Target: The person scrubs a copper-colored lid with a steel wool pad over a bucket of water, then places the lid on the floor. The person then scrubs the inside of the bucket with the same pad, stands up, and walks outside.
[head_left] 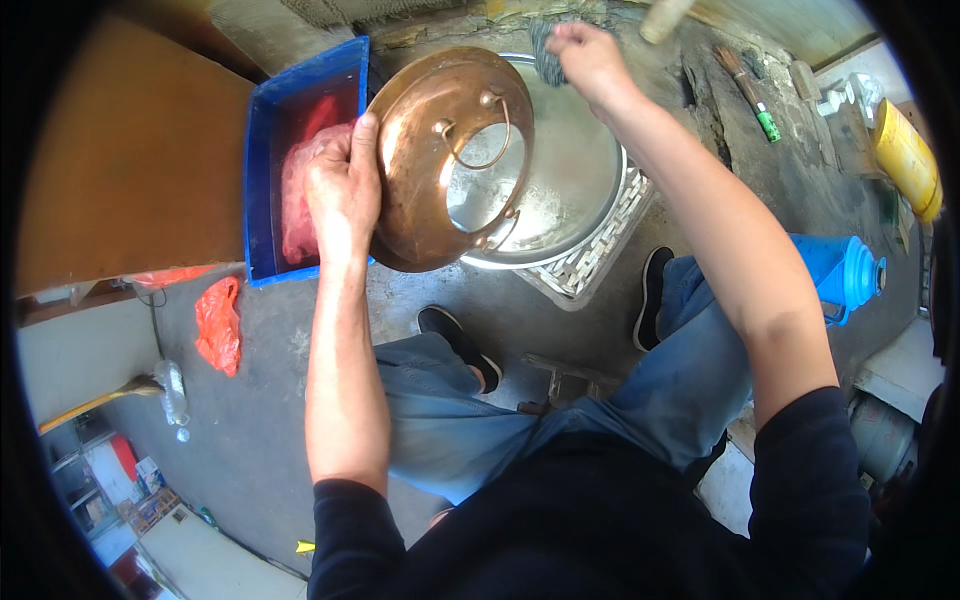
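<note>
At the far left of the frame a red plastic bag (pixel 218 325) lies on the grey floor (pixel 250 440), and a wooden-handled tool (pixel 95 403) pokes in below it. Next, in the upper left, sits a blue tub (pixel 262 180) with water and something pink inside. The left hand (pixel 343 190) is over that tub, and its fingers (pixel 366 150) are wrapped tight around the left rim of a round copper lid (pixel 425 140). The lid has a big hole in the middle and two little ring handles, and it is tilted up on its edge with its open face turned toward the right. Just behind it, in the upper middle, is a wide shiny metal basin (pixel 575 190) that rests on a pale crate (pixel 600 265). The right hand (pixel 590 60) is up above the far rim of the basin, and its fingers are closed on a grey scrubbing pad (pixel 548 60). So the lid lies down and to the left of the pad, and the left hand is the one on it. Nothing stands between pad and lid. Farther right on the floor are a brush (pixel 748 92), a blue flask (pixel 845 275) and a yellow bottle (pixel 908 160).
</note>
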`<state>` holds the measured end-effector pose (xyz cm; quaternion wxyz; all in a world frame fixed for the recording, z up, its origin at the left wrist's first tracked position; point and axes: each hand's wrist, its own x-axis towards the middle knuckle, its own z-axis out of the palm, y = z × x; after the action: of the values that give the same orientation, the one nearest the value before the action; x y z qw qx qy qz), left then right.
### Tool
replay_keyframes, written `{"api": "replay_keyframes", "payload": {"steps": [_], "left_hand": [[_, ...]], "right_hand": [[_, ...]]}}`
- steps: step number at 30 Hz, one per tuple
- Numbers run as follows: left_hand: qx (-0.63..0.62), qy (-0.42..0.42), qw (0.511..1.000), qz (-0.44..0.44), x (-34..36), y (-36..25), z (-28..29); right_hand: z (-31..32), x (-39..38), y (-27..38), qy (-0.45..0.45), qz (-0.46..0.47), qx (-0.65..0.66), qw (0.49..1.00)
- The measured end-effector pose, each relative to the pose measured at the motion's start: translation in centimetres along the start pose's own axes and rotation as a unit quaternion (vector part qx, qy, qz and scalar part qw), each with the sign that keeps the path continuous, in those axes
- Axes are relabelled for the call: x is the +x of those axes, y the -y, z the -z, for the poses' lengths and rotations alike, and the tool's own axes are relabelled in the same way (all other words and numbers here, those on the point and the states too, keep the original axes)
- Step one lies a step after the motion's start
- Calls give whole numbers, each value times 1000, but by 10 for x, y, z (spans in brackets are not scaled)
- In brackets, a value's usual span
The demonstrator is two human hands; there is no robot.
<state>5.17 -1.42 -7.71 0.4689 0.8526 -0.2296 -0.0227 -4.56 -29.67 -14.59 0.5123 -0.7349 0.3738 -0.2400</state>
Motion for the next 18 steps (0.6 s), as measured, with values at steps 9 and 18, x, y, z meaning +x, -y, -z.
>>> {"api": "replay_keyframes", "payload": {"steps": [9,18], "left_hand": [[-19,26,997,-73,7,11,1],[-184,136,973,30,3,-3,9]], "right_hand": [[-13,-60,-151,216,229,-475,822],[4,-33,62,82,227,-148,959]]}}
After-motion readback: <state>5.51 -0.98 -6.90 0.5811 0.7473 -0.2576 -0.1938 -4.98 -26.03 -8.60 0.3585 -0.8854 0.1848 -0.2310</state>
